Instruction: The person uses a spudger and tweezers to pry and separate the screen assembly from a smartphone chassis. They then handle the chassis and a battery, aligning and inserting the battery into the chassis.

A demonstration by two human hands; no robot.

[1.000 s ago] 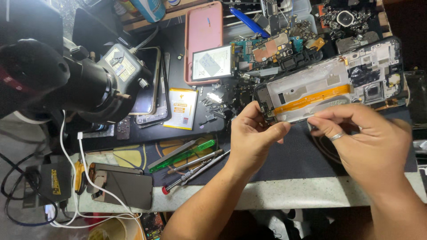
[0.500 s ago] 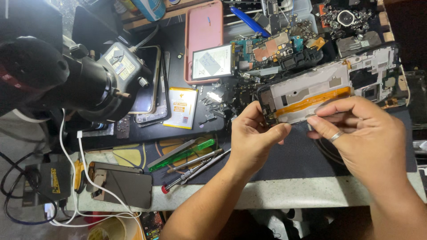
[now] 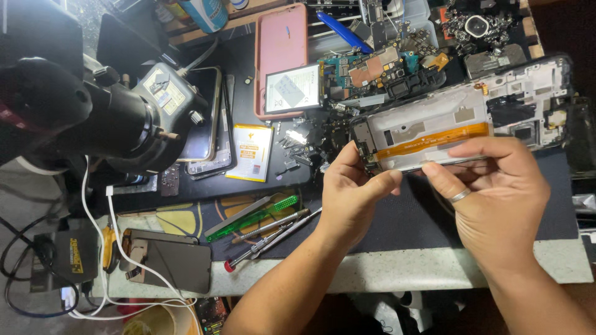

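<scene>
We see left hand (image 3: 349, 197) pinching phone frame (image 3: 459, 121) end; right hand (image 3: 496, 192) fingers closed along its lower edge.

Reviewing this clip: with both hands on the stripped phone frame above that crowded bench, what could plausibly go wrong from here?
1. The left hand and right hand pinch the phone frame by its lower edge only; it could slip or flex.
2. The orange flex cable lies exposed close to the fingertips and might get creased or torn.
3. Loose small parts lie scattered beside the left hand; a slip could knock them about.
</scene>
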